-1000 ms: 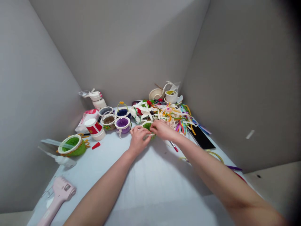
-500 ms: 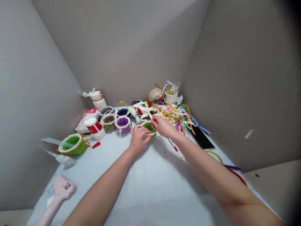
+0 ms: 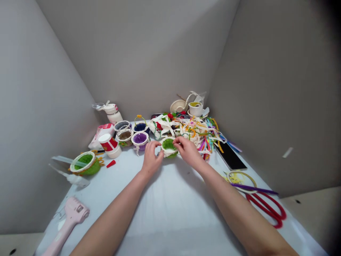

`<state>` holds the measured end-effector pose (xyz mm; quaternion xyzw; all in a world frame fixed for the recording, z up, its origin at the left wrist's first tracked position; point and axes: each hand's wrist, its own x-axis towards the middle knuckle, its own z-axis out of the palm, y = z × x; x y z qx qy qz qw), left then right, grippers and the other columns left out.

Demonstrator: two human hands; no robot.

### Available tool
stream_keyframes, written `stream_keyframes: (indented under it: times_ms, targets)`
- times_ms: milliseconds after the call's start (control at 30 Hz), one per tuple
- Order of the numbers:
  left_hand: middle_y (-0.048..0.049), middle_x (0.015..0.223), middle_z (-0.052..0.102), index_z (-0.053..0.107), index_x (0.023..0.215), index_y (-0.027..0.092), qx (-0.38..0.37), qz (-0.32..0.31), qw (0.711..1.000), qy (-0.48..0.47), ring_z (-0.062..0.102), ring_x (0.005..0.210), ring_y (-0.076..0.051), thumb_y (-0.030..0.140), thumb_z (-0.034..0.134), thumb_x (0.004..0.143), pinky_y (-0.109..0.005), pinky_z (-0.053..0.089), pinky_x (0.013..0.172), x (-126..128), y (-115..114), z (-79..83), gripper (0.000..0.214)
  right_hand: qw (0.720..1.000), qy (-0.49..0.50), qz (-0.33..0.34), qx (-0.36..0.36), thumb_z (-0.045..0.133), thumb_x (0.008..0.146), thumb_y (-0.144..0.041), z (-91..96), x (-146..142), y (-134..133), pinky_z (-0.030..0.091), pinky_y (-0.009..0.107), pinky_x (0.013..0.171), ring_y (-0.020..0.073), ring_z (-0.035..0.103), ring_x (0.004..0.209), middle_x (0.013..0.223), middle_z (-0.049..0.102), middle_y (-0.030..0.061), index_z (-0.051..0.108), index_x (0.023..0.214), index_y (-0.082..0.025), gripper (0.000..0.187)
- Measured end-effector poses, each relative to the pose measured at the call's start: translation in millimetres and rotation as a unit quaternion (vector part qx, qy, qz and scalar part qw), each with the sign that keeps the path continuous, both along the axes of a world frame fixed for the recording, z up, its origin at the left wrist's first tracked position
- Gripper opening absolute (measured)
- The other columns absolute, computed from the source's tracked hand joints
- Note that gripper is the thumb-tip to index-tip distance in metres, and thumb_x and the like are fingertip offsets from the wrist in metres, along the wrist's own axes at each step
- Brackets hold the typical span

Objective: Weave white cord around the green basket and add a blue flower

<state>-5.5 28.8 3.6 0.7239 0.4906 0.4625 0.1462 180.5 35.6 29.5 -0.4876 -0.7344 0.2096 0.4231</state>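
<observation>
A small green cup with a white trimmed rim stands in the middle of the table, tilted slightly toward me. At its left side is my left hand, thumb and fingers curved around the rim. My right hand pinches the right part of the rim, and the fingertips hide whatever lies between them. Just left of them sits a purple cup with white lace trim. Behind the right hand spreads a pile of coloured ribbons and lace.
At left lie a pink glue gun, a small white bottle, a green bowl and red-white paper cups. Red-handled scissors, a purple pen and a black phone lie at right. Grey walls enclose the table.
My hands have drawn apart to either side of the green cup, showing more of it. The right hand has come down from above the rim. Red-handled scissors show beyond my right arm.
</observation>
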Motion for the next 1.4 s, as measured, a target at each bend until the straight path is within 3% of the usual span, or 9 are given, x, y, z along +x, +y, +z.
stream_keyframes:
  times_ms: [67, 167, 333, 500, 667, 833, 1067, 1200, 1400]
  targets:
    - [-0.0049, 0.096, 0.060, 0.055, 0.100, 0.019, -0.078, 0.011, 0.997, -0.023, 0.055, 0.086, -0.019, 0.020, 0.052, 0.083, -0.030, 0.044, 0.073, -5.7, -3.7, -1.8, 0.017, 1.000, 0.014, -0.008, 0.014, 0.047, 0.087, -0.021, -6.0, -2.6, -4.5, 0.040, 0.027, 0.072, 0.0171, 0.056, 0.077, 0.084, 0.063, 0.0026, 0.057, 0.086, -0.020, 0.010]
    - [-0.0021, 0.088, 0.061, 0.055, 0.105, 0.020, -0.185, -0.035, 0.979, -0.078, 0.053, 0.066, -0.013, 0.029, 0.048, 0.089, -0.026, 0.042, 0.060, -11.0, -6.0, -6.3, 0.020, 0.999, 0.036, -0.023, 0.013, 0.045, 0.090, -0.024, -12.9, -7.0, -9.9, 0.040, 0.028, 0.072, 0.0182, 0.057, 0.078, 0.085, 0.063, 0.0032, 0.056, 0.089, -0.020, 0.012]
    - [-0.0008, 0.089, 0.060, 0.053, 0.106, 0.020, -0.236, -0.104, 0.952, -0.166, 0.049, 0.054, -0.008, 0.038, 0.050, 0.089, -0.023, 0.040, 0.051, -11.8, -0.5, -15.0, 0.024, 0.999, 0.040, -0.028, -0.012, 0.042, 0.092, -0.026, -19.2, -9.8, -14.5, 0.040, 0.027, 0.067, 0.0182, 0.056, 0.071, 0.076, 0.061, 0.0011, 0.054, 0.092, -0.022, 0.013]
    - [0.0002, 0.079, 0.061, 0.058, 0.099, 0.019, -0.224, -0.119, 0.957, -0.144, 0.052, 0.061, -0.011, 0.037, 0.054, 0.087, -0.023, 0.042, 0.056, -16.6, 1.1, -14.4, 0.022, 0.999, 0.032, -0.029, -0.006, 0.040, 0.093, -0.025, -24.9, -9.4, -13.4, 0.039, 0.028, 0.065, 0.0181, 0.055, 0.067, 0.069, 0.057, -0.0007, 0.054, 0.092, -0.022, 0.015]
    - [-0.0014, 0.073, 0.061, 0.065, 0.078, 0.018, -0.197, -0.125, 0.970, -0.065, 0.054, 0.065, -0.015, 0.034, 0.064, 0.080, -0.028, 0.044, 0.060, -21.4, -1.7, -5.8, 0.016, 0.999, 0.028, -0.031, -0.001, 0.041, 0.093, -0.025, -28.3, -10.8, -12.3, 0.039, 0.028, 0.066, 0.0180, 0.055, 0.067, 0.069, 0.057, -0.0009, 0.054, 0.091, -0.022, 0.014]
    - [-0.0038, 0.088, 0.065, 0.064, 0.076, 0.021, -0.099, -0.107, 0.989, -0.023, 0.058, 0.091, -0.021, 0.031, 0.065, 0.081, -0.036, 0.044, 0.086, -20.6, 0.7, 6.1, 0.011, 0.999, 0.034, -0.026, 0.000, 0.041, 0.094, -0.027, -30.4, -10.0, -12.0, 0.039, 0.028, 0.065, 0.0178, 0.054, 0.066, 0.068, 0.056, -0.0009, 0.054, 0.091, -0.022, 0.014]
    - [-0.0010, 0.086, 0.064, 0.058, 0.085, 0.019, -0.123, -0.073, 0.987, -0.069, 0.060, 0.084, -0.017, 0.031, 0.059, 0.083, -0.028, 0.045, 0.078, -16.3, 14.5, 10.1, 0.012, 0.999, 0.031, -0.027, 0.013, 0.041, 0.092, -0.024, -32.4, -10.0, -11.2, 0.040, 0.028, 0.067, 0.0187, 0.056, 0.073, 0.075, 0.060, 0.0020, 0.055, 0.091, -0.021, 0.015]
    - [-0.0015, 0.089, 0.064, 0.057, 0.087, 0.020, -0.103, -0.033, 0.992, -0.065, 0.061, 0.089, -0.018, 0.025, 0.059, 0.080, -0.028, 0.045, 0.079, -14.5, 19.1, 4.7, 0.009, 0.999, 0.032, -0.029, 0.009, 0.041, 0.092, -0.024, -31.8, -10.9, -12.4, 0.040, 0.028, 0.066, 0.0191, 0.056, 0.073, 0.075, 0.061, 0.0023, 0.055, 0.091, -0.021, 0.014]
    - [-0.0013, 0.092, 0.062, 0.057, 0.094, 0.020, -0.081, 0.009, 0.995, -0.064, 0.056, 0.077, -0.014, 0.025, 0.058, 0.082, -0.026, 0.046, 0.073, -11.8, 17.2, -8.6, 0.014, 0.999, 0.031, -0.028, 0.009, 0.041, 0.093, -0.024, -30.9, -10.7, -12.8, 0.040, 0.028, 0.066, 0.0191, 0.057, 0.073, 0.078, 0.062, 0.0033, 0.056, 0.092, -0.021, 0.015]
